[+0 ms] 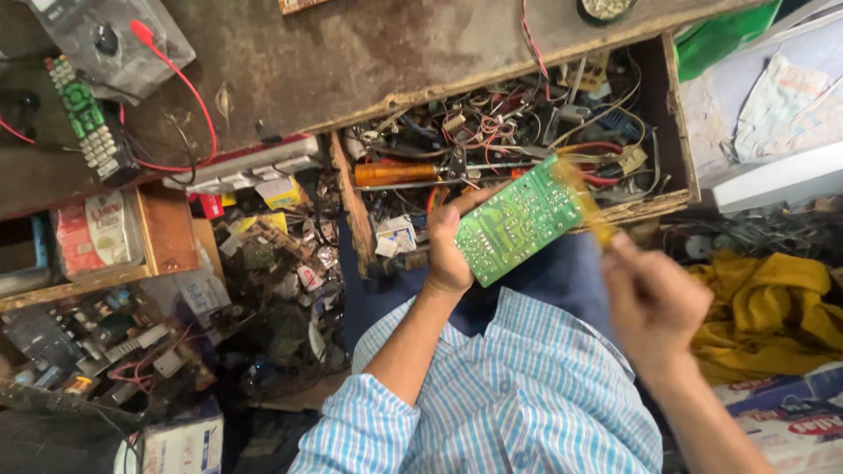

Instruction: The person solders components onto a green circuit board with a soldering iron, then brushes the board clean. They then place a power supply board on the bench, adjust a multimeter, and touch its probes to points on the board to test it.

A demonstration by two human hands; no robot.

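My left hand [450, 250] grips a green circuit board [518, 219] by its left end, solder side up, above my lap. My right hand [652, 298] is blurred with motion and closed around a yellow brush-like tool [587, 204] whose tip lies on the board's right end. Both hands hover just in front of an open wooden drawer [674, 114] packed with wires, small parts and an orange-handled screwdriver [397, 173].
A dark worn workbench top [351, 53] carries a remote control [88, 118], a bagged meter with a red lead [189, 88]. Cluttered shelves and boxes [97, 237] stand at left, a yellow cloth [773, 307] and cartons at right.
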